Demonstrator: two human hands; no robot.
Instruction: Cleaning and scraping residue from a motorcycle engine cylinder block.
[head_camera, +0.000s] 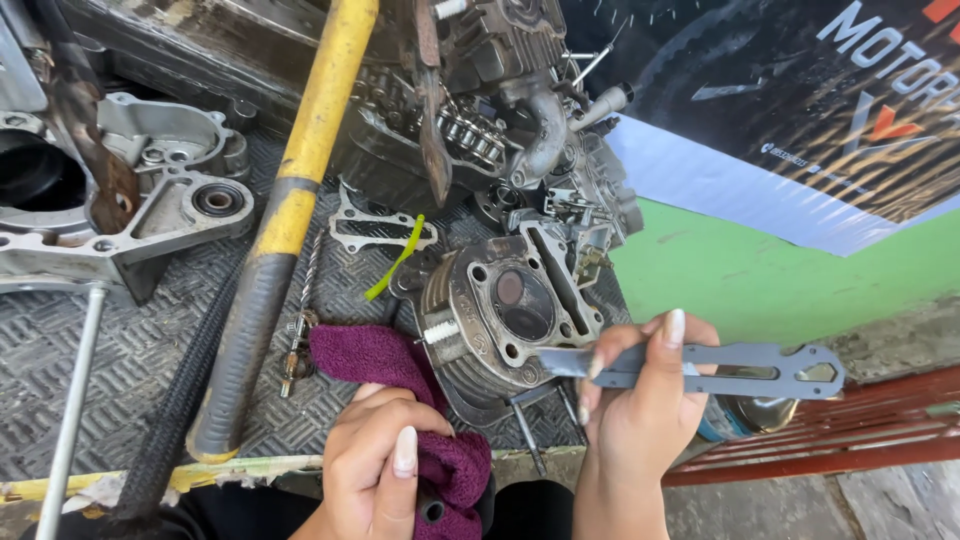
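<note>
Head view: right hand pinches a flat grey scraper tool, blade tip on the gasket face of the cylinder head. Left hand is closed on a maroon rag just beside the head.

Risks, as I judge them: blade tilts and gouges the sealing face; tip slips off toward the rag hand; scrapings drop into the ports.

Surface: ribbed rubber mat, crowded with a crankcase half, a yellow-handled bar and a loose gasket. Green-painted wall behind.
</note>
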